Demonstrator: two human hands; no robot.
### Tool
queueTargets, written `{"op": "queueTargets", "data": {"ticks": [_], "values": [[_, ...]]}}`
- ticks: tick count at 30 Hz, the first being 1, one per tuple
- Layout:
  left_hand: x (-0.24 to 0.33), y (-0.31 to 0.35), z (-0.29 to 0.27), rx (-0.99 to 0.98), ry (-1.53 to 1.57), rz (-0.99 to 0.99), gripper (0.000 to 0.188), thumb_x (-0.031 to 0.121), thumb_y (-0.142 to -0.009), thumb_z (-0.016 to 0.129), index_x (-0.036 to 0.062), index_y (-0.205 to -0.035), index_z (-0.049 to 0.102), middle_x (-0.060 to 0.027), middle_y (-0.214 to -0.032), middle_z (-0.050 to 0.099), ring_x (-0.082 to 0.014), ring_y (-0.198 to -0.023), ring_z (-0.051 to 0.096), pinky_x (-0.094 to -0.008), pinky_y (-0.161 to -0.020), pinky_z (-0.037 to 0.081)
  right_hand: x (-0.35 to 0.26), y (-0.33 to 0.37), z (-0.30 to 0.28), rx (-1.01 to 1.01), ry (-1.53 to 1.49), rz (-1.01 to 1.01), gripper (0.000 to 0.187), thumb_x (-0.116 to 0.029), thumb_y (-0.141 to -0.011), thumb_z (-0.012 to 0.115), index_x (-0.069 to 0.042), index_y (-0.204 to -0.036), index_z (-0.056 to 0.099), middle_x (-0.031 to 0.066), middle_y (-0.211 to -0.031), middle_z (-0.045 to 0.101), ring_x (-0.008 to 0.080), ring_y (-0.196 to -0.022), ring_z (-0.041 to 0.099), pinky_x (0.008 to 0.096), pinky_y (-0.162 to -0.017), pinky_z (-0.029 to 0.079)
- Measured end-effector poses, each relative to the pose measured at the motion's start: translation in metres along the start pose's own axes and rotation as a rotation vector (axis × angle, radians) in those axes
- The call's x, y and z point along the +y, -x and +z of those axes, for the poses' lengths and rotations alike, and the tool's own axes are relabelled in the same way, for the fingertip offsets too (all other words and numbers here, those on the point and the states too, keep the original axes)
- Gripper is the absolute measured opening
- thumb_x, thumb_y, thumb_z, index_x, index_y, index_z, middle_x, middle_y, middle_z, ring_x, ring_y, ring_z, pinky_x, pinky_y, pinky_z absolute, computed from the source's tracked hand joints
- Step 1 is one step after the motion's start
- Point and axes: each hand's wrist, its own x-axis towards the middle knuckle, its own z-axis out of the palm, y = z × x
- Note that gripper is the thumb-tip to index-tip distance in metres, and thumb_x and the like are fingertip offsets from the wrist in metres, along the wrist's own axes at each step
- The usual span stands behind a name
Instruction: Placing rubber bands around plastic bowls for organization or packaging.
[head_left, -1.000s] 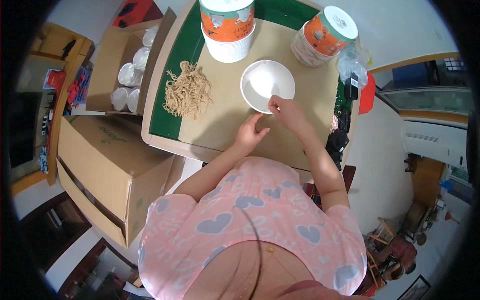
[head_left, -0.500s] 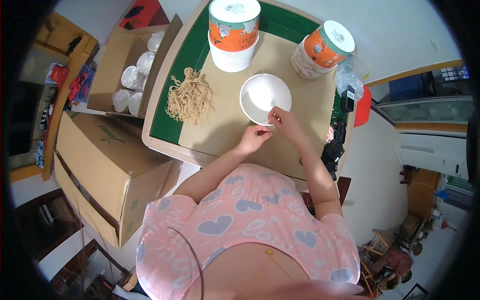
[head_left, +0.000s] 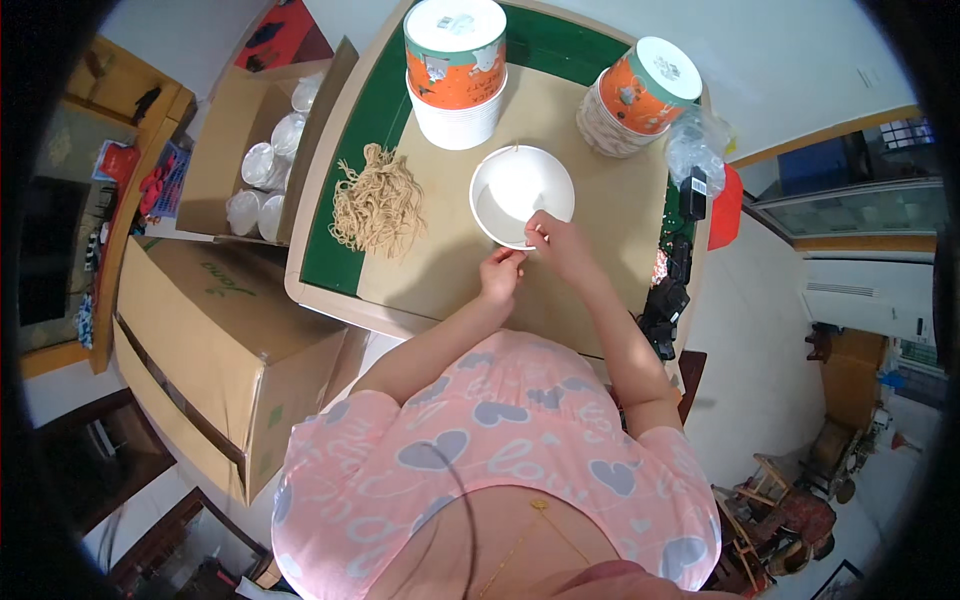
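A white paper bucket (head_left: 510, 185) stands on the table, its mouth facing up. A bit of tan string (head_left: 516, 147) shows at its far rim. My right hand (head_left: 550, 240) reaches over the near rim, thumb and fingers pinched together at the inside edge. Just outside that same rim, my left hand (head_left: 502, 272) is closed, its fingertips pressed together close to the bucket wall. Whatever lies between the fingers of either hand is too small to make out. Left of the bucket lies a loose heap of tan strings (head_left: 378, 205).
Two stacks of printed paper buckets, one taller (head_left: 456, 75) and one tilted (head_left: 640, 95), stand at the back. Clear plastic bags (head_left: 697, 140) and black objects (head_left: 664, 310) line the right edge. Cardboard boxes (head_left: 240, 300) stand left of the table, one holding wrapped white items (head_left: 265, 165).
My left hand has moved up against the bucket's near rim. My right hand stays pinched at that rim. The whole view has shifted slightly.
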Motion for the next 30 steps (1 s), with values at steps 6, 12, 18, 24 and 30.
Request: {"op": "queueTargets", "data": {"ticks": [6,12,18,24,30], "values": [[0.013,0.012,-0.006,-0.112,-0.113,0.115,0.011,0.004,-0.080,0.055,0.0049,-0.091,0.056,0.0000,-0.075,0.057,-0.0067,-0.058,0.048,-0.0195,-0.047,0.035,0.006,-0.002,0.004,0.030,-0.171,0.047,0.008,-0.017,-0.084,0.057,-0.009,-0.088,0.056,0.0113,-0.073,0.064,0.0285,-0.067,0.062,0.0380,-0.059,0.047],[0.044,0.026,-0.016,-0.352,0.022,-0.091,0.015,0.003,-0.079,0.054,0.0031,-0.094,0.053,-0.0019,-0.072,0.056,-0.0063,-0.055,0.045,-0.0190,-0.043,0.030,0.006,0.000,0.003,-0.028,-0.033,-0.026,0.005,-0.013,-0.085,0.055,-0.008,-0.085,0.055,0.0117,-0.071,0.061,0.0290,-0.066,0.061,0.0392,-0.058,0.045],[0.079,0.052,-0.017,-0.610,-0.636,0.257,0.010,0.004,-0.084,0.054,0.0052,-0.093,0.054,0.0015,-0.072,0.051,-0.0060,-0.062,0.046,-0.0196,-0.057,0.038,0.013,0.010,-0.014,-0.130,-0.154,-0.122,0.004,-0.008,-0.086,0.054,-0.004,-0.085,0.053,0.0099,-0.072,0.061,0.0222,-0.067,0.061,0.0329,-0.061,0.045],[0.124,-0.003,-0.041,0.213,-1.109,1.146,0.046,0.020,-0.076,0.071,-0.0008,-0.113,0.054,-0.0118,-0.082,0.062,-0.0255,-0.070,0.059,-0.0366,-0.068,0.050,0.009,0.022,-0.018,-0.148,-0.162,-0.151,0.006,-0.009,-0.086,0.053,-0.004,-0.084,0.054,0.0100,-0.072,0.059,0.0226,-0.067,0.057,0.0328,-0.063,0.043],[0.159,0.017,-0.050,-0.114,-1.422,0.201,0.041,0.035,-0.074,0.071,-0.0044,-0.084,0.065,-0.0137,-0.071,0.065,-0.0209,-0.064,0.063,-0.0304,-0.061,0.049,0.013,0.026,-0.005,-0.070,-0.153,-0.176,0.009,-0.014,-0.086,0.053,-0.005,-0.084,0.054,0.0151,-0.073,0.059,0.0319,-0.067,0.056,0.0396,-0.062,0.043]]}}
